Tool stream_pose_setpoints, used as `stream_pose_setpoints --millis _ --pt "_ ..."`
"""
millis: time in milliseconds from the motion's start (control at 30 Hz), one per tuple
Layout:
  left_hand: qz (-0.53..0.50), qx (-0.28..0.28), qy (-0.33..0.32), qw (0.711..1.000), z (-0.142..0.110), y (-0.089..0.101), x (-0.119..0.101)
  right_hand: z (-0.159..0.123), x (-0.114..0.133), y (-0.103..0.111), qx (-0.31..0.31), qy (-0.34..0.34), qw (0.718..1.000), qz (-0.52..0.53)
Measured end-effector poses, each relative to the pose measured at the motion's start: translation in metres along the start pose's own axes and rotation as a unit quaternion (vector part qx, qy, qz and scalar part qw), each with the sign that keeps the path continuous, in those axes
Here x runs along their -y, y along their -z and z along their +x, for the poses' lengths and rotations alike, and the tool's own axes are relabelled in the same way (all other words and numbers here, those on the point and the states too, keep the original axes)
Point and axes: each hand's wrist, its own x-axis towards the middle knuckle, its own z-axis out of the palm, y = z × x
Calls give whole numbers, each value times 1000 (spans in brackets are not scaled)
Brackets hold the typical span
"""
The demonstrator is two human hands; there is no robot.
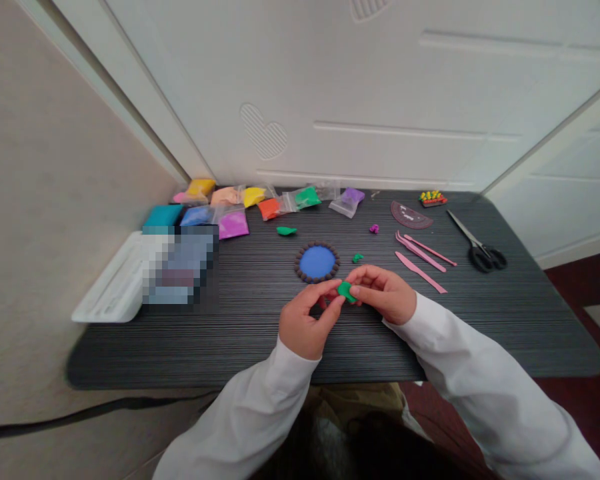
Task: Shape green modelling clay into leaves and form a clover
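Observation:
A small flattened piece of green modelling clay [347, 291] is pinched between my two hands, over the near middle of the table. My left hand [307, 320] grips its left side with thumb and fingertips. From the right, my right hand [384, 293] presses thumb and index finger on the same piece. Just beyond the hands lies a blue clay disc [317, 262] ringed with dark brown balls. A green crumb of clay [357, 257] rests to the right of the disc, and a green leaf-shaped piece [287, 231] lies farther back on its left.
Bags of coloured clay [307, 197] line the back. To the right are pink modelling tools [420, 252], black-handled scissors [480, 250], a clear pink protractor [411, 215] and a purple clay lump [375, 229]. A white tray [113, 280] and a blurred-out dark object [183, 267] occupy the left.

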Motion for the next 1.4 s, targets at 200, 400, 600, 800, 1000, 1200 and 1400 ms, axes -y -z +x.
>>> stream_pose_setpoints --millis 200,400,600,800,1000,1200,1400 --pt "-20 -2 17 1000 1 -1 1 0 3 -1 -9 4 1000 2" --pt "-62 -10 39 997 2 -1 4 0 4 -2 -6 14 1000 10" --pt "-62 -5 42 997 2 -1 4 0 5 -3 1 13 1000 14" --pt "-122 7 73 990 2 -1 2 -2 5 -3 7 13 1000 17" --pt "-186 8 102 977 4 -1 -6 -1 4 -1 11 9 1000 21" --pt "-198 9 107 974 5 -1 -5 -1 4 -2 12 10 999 28" --pt "-230 76 141 960 7 3 -1 0 2 -2 -1 21 999 38"
